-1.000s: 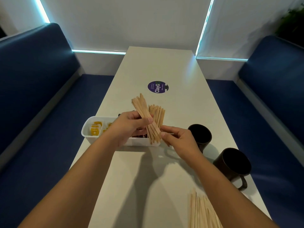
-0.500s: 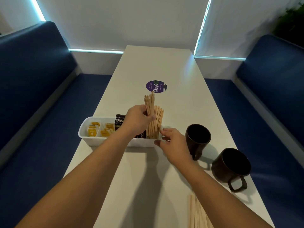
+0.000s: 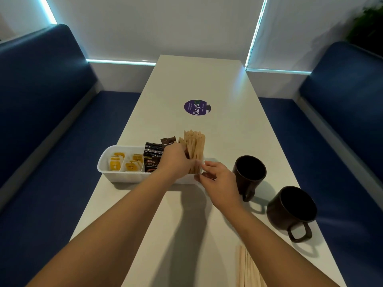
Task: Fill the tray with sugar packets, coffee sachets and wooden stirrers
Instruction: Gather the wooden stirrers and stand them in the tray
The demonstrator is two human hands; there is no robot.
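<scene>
Fingers of my left hand [image 3: 176,160] are curled round the bundle of wooden stirrers [image 3: 194,150], which stands upright in the right end compartment of the white tray [image 3: 124,177]. My right hand [image 3: 217,179] is just beside the tray's right end, with its fingers [image 3: 205,166] bent and the tips pinched against the rim there, as far as I can make out; the grip itself is partly hidden by my own knuckles. Dark coffee sachets [image 3: 152,157] stand in the middle compartment, touching my left hand's back, and yellow-printed sugar packets [image 3: 124,162] fill the 2 compartments at the left end. The tray sits across the white surface [image 3: 207,79], towards its left edge. To the right of the tray are 2 dark mugs: the nearer mug [image 3: 249,175] just beside my right hand, the second mug [image 3: 292,210] closer to me by the right edge. More loose stirrers [image 3: 247,268] lie flat on the surface at the bottom of view. A round purple sticker [image 3: 196,107] lies beyond the tray.
</scene>
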